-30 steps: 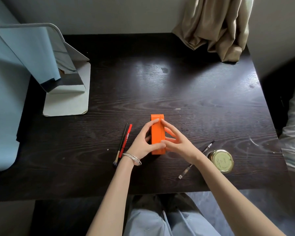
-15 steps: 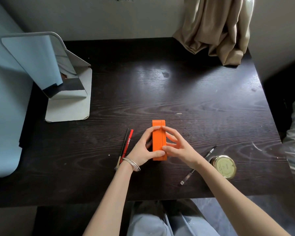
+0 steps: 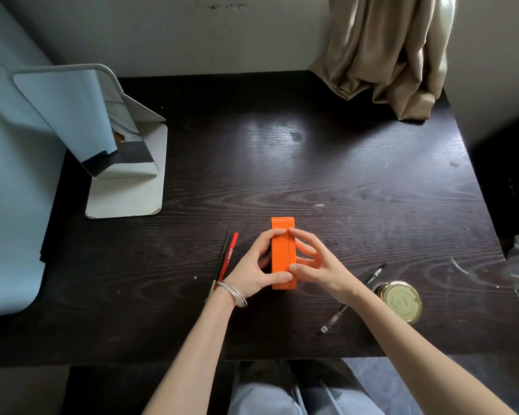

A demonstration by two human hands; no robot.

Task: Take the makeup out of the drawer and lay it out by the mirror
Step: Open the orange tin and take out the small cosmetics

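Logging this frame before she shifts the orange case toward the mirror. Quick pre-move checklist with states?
1. Left hand grips orange case: ok.
2. Right hand pinches the case's other side: ok.
3. Case closed, seam shut: ok.
4. Tabletop from case to mirror free of objects: ok.
5. Red pencil and thin brush apart from the case: ok.
6. Pen and gold tin clear of the right forearm: cannot tell.

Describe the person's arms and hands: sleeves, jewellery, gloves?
Both forearms are bare, no sleeves in view, no gloves. The left hand has thin silver bangles stacked at the wrist. The right hand shows no watch or bracelet; rings cannot be made out on either.
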